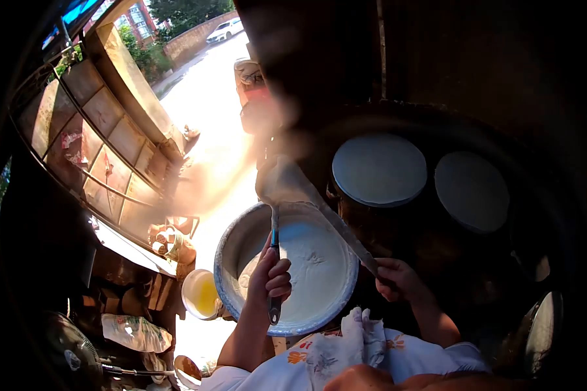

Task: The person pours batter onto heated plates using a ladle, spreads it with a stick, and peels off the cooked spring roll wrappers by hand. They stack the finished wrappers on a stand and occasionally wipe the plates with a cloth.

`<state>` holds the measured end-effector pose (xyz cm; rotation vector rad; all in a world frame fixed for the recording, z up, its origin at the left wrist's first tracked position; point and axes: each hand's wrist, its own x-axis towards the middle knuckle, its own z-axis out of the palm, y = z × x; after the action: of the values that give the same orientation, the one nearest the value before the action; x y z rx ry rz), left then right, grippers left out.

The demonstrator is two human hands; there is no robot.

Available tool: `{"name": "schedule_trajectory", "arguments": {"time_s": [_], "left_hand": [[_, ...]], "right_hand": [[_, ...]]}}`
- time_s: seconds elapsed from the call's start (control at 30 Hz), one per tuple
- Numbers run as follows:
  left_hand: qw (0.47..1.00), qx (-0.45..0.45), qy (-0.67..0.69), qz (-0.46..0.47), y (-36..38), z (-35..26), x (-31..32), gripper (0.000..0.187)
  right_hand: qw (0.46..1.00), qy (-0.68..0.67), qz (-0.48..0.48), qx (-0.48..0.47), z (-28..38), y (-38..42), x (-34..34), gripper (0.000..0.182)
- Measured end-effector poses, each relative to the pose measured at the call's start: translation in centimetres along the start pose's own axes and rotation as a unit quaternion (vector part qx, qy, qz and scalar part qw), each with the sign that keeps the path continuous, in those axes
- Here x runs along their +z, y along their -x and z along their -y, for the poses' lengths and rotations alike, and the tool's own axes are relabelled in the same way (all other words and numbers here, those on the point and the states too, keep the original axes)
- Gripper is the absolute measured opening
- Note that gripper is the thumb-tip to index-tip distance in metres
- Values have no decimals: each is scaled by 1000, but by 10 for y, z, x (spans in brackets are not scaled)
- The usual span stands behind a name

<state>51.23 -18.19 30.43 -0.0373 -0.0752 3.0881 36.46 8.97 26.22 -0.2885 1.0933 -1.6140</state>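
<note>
My left hand (270, 276) grips the dark handle of a ladle (274, 228) that stands upright over a large metal bowl of white batter (319, 267). My right hand (398, 279) holds the handle of a long flat spatula (293, 186), whose wide blade rises up and to the left above the bowl's far rim. Two round white batter discs, one at the left (379, 169) and one at the right (471, 191), lie on the big dark griddle (430, 247) behind my right hand.
A small bowl of yellow liquid (202, 294) sits left of the batter bowl. A clear plastic bottle (137, 332) lies at lower left beside a fan. A railed stone wall (104, 130) runs along the left, with a sunlit street and a parked car beyond.
</note>
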Motion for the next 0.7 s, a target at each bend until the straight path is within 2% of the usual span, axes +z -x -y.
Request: {"name": "schedule_trajectory", "arguments": {"time_s": [0.07, 0.1, 0.13, 0.17, 0.23, 0.27, 0.3, 0.33, 0.37, 0.4, 0.43, 0.47, 0.5, 0.53, 0.57, 0.6, 0.63, 0.67, 0.7], "left_hand": [[996, -35, -78, -23, -23, -3, -11, 31], [995, -52, -4, -82, -45, 5, 0, 25], [985, -113, 92, -92, -67, 9, 1, 30], [977, -141, 121, -103, -85, 13, 1, 16], [967, -217, 125, -58, -110, 47, 1, 37], [964, -244, 102, -29, -121, 79, 13, 29], [960, -269, 79, 1, -132, 111, 24, 30], [950, -307, 24, 55, -155, 134, 8, 38], [949, -305, -63, 50, -174, 176, 15, 30], [940, -301, -151, 60, -198, 224, 26, 29], [909, -416, -14, 26, -221, 264, 30, 23], [847, -517, 118, -17, -242, 307, 32, 27], [824, -513, 225, -79, -244, 349, 60, 32], [830, -497, 235, -91, -257, 379, 61, 30], [811, -537, 226, -53, -271, 407, 43, 30], [787, -573, 226, 7, -283, 427, 22, 31], [776, -595, 210, -3, -299, 454, 12, 32], [763, -615, 195, -15, -315, 479, 1, 34], [750, -636, 181, -26, -331, 505, -9, 35]], "right_hand": [[998, -43, -18, -40, -19, -2, -8, 34], [996, -47, -66, -35, -28, -2, -10, 34], [995, -67, -59, -42, -39, 0, -19, 34], [989, -101, -100, -39, -39, 17, -17, 34], [968, -137, -197, -72, -33, 71, -16, 34], [953, -134, -254, -97, -24, 103, -19, 35], [946, -104, -257, -168, -11, 135, -28, 30], [916, -100, -293, -255, 0, 155, -34, 24], [872, -29, -380, -308, 5, 166, -60, 18], [820, 40, -462, -335, 16, 181, -80, 23], [753, 113, -526, -380, 23, 188, -100, 30], [661, 180, -589, -428, 18, 185, -118, 36], [575, 264, -672, -386, -14, 181, -142, 34], [487, 268, -689, -465, -61, 170, -164, 32], [487, 286, -717, -408, -98, 195, -157, 29], [437, 293, -754, -392, -130, 212, -153, 29], [509, 257, -792, -219, -139, 246, -147, 32], [504, 230, -767, -323, -165, 272, -169, 37], [532, 57, -804, -260, -135, 299, -164, 30]]}}
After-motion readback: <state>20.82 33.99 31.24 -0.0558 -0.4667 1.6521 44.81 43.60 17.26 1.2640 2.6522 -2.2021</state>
